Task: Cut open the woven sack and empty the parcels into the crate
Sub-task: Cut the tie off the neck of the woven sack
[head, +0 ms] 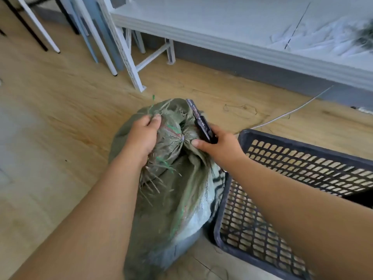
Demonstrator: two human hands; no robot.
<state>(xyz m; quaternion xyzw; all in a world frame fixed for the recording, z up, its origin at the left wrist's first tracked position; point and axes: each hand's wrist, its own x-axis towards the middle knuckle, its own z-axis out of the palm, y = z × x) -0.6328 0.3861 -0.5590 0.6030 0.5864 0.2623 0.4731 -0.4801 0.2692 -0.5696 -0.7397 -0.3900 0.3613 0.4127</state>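
Note:
A grey-green woven sack (171, 199) stands on the wooden floor, its frayed neck bunched and tied with a thin band (182, 138). My left hand (142, 136) grips the gathered top of the sack above the tie. My right hand (218, 145) holds a black utility knife (198, 118), its tip pointing up and away beside the sack's neck, thumb resting on the fabric near the tie. A dark plastic lattice crate (282, 142) sits on the floor right of the sack, touching it. No parcels are visible; the sack hides them.
A white metal shelf unit (222, 37) runs along the back, its legs (139, 85) just beyond the sack. White and black furniture legs (46, 41) stand at the far left. A thin grey cord (292, 111) and a loose thread lie on the floor behind the crate.

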